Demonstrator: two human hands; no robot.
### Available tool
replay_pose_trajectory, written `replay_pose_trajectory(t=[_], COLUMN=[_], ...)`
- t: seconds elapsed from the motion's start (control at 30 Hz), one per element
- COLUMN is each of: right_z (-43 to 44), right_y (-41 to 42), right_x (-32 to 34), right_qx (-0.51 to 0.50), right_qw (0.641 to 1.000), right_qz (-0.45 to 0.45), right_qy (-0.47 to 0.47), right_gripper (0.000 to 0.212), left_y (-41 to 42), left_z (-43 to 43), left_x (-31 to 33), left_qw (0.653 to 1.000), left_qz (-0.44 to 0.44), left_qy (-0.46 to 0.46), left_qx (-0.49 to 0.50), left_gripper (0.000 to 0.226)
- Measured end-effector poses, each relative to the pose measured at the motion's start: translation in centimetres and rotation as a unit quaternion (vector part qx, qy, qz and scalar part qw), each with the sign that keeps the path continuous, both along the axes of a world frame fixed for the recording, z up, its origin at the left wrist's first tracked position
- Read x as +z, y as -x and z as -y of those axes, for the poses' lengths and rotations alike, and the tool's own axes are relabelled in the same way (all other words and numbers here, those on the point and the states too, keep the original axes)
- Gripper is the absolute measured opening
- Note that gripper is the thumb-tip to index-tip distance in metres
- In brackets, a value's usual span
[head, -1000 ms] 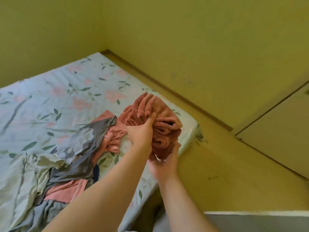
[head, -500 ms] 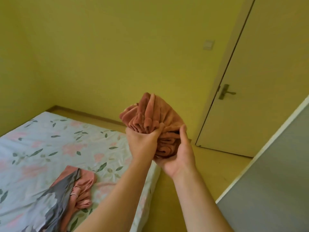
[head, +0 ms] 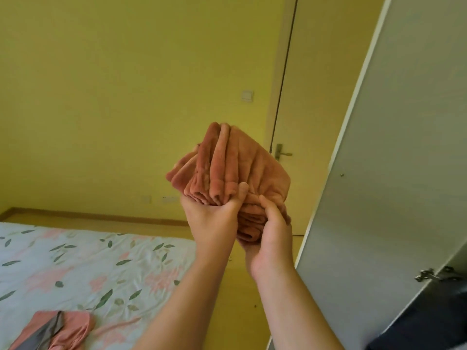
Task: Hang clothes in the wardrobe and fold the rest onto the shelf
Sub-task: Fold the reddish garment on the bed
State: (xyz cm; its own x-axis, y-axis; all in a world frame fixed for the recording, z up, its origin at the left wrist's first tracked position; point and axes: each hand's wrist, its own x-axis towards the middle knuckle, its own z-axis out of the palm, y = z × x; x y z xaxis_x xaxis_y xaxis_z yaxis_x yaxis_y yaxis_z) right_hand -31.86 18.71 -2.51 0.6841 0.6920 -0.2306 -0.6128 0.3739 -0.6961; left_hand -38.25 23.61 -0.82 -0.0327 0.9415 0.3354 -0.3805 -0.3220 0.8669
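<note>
Gripping folded pink garment (head: 235, 170), both hands.

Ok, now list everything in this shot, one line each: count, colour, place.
folded garment: one, terracotta pink, held up mid-view
bed sheet: one, pale with pink flowers and green leaves, lower left
clothes pile: one, pink and grey, on the sheet at the bottom left edge
room door: one, yellowish, behind the garment to the right
door handle: one, metal, at the room door's left edge
light switch: one, pale, on the wall left of the room door
wardrobe door: one, white, far right
hinge: one, metal, lower right on the wardrobe door
left hand: one, grips the garment from below left
right hand: one, grips the garment from below right
</note>
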Motion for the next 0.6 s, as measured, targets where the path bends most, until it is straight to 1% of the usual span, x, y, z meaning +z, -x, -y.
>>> replay_pose_trajectory(t=[0.1,0.13,0.17,0.2,0.23,0.33,0.47,0.6], right_z=[2.9,3.9,4.7,5.6,6.5,9.0,12.6,16.6], right_y=[-1.0,-1.3,-1.6,-2.1,-2.5,-4.2,-6.6,-9.0], right_x=[2.4,3.2,3.9,4.6,5.3,7.2,9.1,10.7], right_qx=[-0.067,-0.085,-0.101,-0.122,-0.143,-0.193,-0.262,-0.347], right_qw=[0.996,0.994,0.991,0.987,0.982,0.966,0.94,0.898], right_qz=[0.051,0.068,0.084,0.1,0.115,0.157,0.202,0.259], right_qy=[-0.021,-0.028,-0.034,-0.04,-0.044,-0.066,-0.084,-0.083], right_gripper=[0.047,0.044,0.044,0.045,0.047,0.054,0.054,0.053], left_y=[-1.4,-2.0,-2.6,-3.3,-4.0,-6.4,-9.9,-13.4], left_z=[2.1,2.8,3.7,4.6,5.4,7.9,10.6,14.2], left_x=[2.6,3.1,3.8,4.3,4.7,6.2,7.7,9.1], left_qw=[0.996,0.995,0.995,0.994,0.992,0.986,0.971,0.953], left_qz=[0.018,0.031,0.046,0.058,0.068,0.091,0.124,0.142], left_qy=[-0.072,-0.078,-0.073,-0.066,-0.069,-0.102,-0.147,-0.177], left_qx=[-0.039,-0.049,-0.059,-0.068,-0.076,-0.098,-0.144,-0.199], left_gripper=[0.059,0.06,0.067,0.075,0.077,0.062,0.059,0.061])
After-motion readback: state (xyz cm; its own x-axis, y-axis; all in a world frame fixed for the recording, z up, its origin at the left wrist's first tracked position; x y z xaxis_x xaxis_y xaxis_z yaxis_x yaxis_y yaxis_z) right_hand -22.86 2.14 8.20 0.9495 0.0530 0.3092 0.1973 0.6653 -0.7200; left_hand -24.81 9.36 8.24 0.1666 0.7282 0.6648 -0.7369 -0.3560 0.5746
